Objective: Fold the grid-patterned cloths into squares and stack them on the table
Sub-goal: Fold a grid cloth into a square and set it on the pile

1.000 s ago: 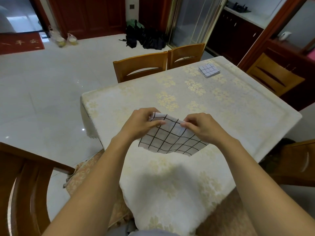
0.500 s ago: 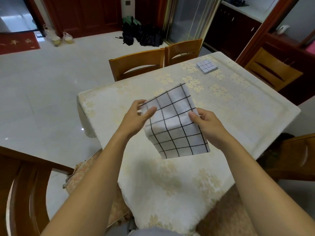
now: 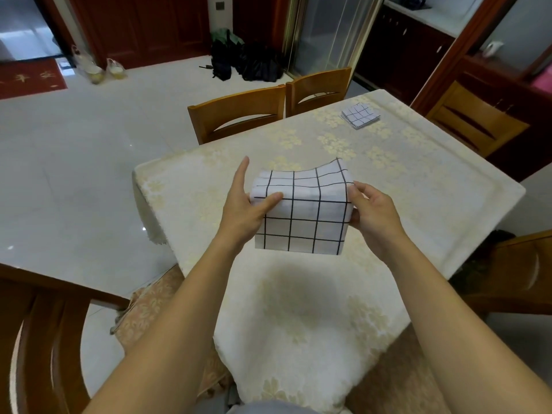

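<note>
— Folding's midway: the cloth (image 3: 300, 216) hangs above the near desk (image 3: 448, 186), left hand (image 3: 242, 210) and right hand (image 3: 375, 213) each in a closed grip on its sides.
— Next, probably halve it, then carry it to the far stack (image 3: 360, 115).

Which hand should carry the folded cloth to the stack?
Probably right: the right hand grips the cloth on the side nearer the folded stack at the far right of the table.
</note>
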Available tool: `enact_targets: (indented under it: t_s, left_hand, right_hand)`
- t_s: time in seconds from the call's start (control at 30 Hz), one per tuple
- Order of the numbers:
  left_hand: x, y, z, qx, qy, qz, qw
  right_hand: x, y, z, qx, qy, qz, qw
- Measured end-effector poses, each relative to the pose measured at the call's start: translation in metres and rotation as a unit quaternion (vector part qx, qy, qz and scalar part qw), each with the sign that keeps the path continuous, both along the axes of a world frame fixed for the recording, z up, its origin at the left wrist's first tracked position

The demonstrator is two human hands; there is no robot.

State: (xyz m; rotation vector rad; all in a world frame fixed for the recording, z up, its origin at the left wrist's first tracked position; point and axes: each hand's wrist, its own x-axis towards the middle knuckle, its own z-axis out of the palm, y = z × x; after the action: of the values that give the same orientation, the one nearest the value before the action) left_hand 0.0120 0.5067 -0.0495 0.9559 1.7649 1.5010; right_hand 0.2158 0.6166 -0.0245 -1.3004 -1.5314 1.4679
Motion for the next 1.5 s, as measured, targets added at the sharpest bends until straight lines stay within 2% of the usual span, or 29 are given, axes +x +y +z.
enact_targets:
  t_s: [0.07,0.17,0.23,0.53,0.7,0.87,1.0,1.1,1.23,1.37,1.43,1.5]
  left_hand:
    - [-0.002,-0.001,0.000,0.012,0.026,-0.007,1.000]
    - [-0.004,-0.005,-0.003,-0.007,0.024,-0.062,0.998]
    - [-0.004,-0.006,-0.005,-0.007,0.014,-0.058,0.998]
    - [-0.004,-0.006,-0.004,-0.001,-0.022,-0.039,0.999]
    - [-0.003,-0.005,-0.004,-0.004,-0.093,-0.051,0.994]
    - [-0.001,-0.004,-0.005,-0.006,-0.054,-0.029,0.998]
    - [-0.001,-0.003,-0.003,0.014,-0.067,-0.018,0.997]
    - [-0.001,-0.001,0.001,0.022,-0.040,-0.010,0.999]
    - [-0.003,-0.002,0.006,0.056,-0.073,-0.008,0.996]
    - [-0.003,-0.005,0.011,0.049,-0.040,-0.009,0.998]
    - [-0.005,-0.006,0.011,0.052,-0.049,-0.026,0.997]
    - [-0.006,-0.006,0.009,0.054,-0.063,-0.032,0.996]
  right_hand:
    - [0.001,0.000,0.000,0.019,-0.012,-0.004,1.000]
    - [0.004,0.000,0.000,0.056,-0.032,0.026,0.998]
    - [0.005,-0.001,0.001,0.067,-0.034,0.035,0.997]
    - [0.006,-0.006,0.001,0.052,-0.019,0.046,0.997]
    - [0.006,-0.008,0.002,0.022,-0.007,0.051,0.998]
    - [0.007,-0.008,0.000,0.028,-0.014,0.040,0.999]
    - [0.006,-0.006,0.002,0.019,0.005,0.018,1.000]
    - [0.006,-0.005,0.005,0.042,0.016,0.021,0.999]
    - [0.005,-0.003,0.007,0.049,0.056,0.025,0.997]
    - [0.010,-0.003,0.003,0.054,0.054,0.040,0.996]
    - [0.009,-0.003,0.005,0.037,0.057,0.028,0.997]
    - [0.005,-0.003,0.008,-0.014,0.099,-0.008,0.995]
